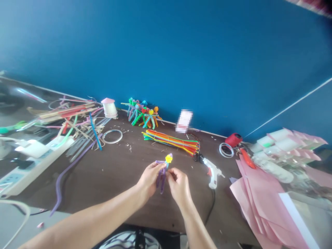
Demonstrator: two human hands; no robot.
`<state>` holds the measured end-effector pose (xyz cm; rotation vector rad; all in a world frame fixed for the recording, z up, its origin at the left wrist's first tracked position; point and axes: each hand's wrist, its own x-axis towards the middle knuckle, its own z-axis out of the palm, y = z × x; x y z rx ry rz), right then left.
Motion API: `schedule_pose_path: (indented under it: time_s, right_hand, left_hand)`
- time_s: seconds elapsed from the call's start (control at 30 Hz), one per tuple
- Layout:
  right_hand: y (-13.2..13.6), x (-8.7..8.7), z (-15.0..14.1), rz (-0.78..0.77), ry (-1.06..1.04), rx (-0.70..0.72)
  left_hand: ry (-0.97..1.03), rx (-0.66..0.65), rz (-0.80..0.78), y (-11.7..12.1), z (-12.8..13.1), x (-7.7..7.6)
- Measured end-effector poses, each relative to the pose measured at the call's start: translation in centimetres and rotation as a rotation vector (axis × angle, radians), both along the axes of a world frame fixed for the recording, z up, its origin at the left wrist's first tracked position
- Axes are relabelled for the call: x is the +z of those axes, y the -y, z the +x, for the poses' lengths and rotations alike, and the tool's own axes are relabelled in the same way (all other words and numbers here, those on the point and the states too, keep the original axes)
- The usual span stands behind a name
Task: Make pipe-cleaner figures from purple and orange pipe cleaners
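Left hand [149, 179]: fingers pinched on the purple fuzzy figure [163, 180], yellow top [168, 158] just beyond them. Looks featherlight, soft, bendy (I'd grip mid-body, spare the top). Right hand [179, 185]: fingers bunched beside it, can't tell from here if gripping.

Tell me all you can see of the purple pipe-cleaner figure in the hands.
The purple pipe-cleaner figure looks made of bent, fuzzy stems. A bright yellow, flower-like piece sits near its top, with some purple behind it and a light blue part below. Two purple lengths hang down like legs, and a short one reaches left. It is roughly upright, pinched by the left hand; the right hand's fingertips are at its other side, contact unclear.
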<state>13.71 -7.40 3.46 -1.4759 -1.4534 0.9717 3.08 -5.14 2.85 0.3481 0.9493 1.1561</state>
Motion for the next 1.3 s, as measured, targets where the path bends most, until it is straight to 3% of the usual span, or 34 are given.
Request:
schedule_pose_path:
  time_s: [0.23,0.33,0.43,0.53,0.8,0.93,1.1,1.2,1.3]
  right_hand:
    - [-0.3,-0.8,0.0,-0.142,-0.26,-0.058]
    - [-0.4,-0.7,0.1,-0.093,-0.209,-0.052]
    - [-0.6,-0.4,0.6,-0.064,-0.164,-0.013]
    - [-1.0,-0.1,1.2,-0.118,-0.121,0.005]
    - [-1.5,0.4,1.7,-0.23,-0.065,0.112]
    - [-1.3,0.5,1.5,-0.221,-0.058,0.118]
    - [-0.8,0.5,1.2,-0.088,0.023,0.125]
    - [-0.3,0.7,1.2,0.014,0.198,0.115]
    - [0.2,1.1,1.1,0.155,0.515,0.098]
  left_hand:
    - [-0.054,-0.14,-0.007,0.0,0.1,0.6]
    - [-0.081,-0.177,-0.006,-0.3,-0.3,0.3]
    - [-0.043,-0.32,0.043,-0.8,-1.3,0.1]
    - [-0.039,-0.518,0.108,-1.7,-2.6,0.4]
    - [-0.202,-0.699,0.205,-3.9,-4.0,0.9]
    - [-0.23,-0.673,0.271,-3.8,-3.6,0.5]
    - [-0.202,-0.544,0.39,-3.2,-2.9,0.2]
    - [-0.212,-0.472,0.404,-2.9,-2.7,-0.3]
    - [-0.239,-0.443,0.389,-2.8,-2.6,-0.6]
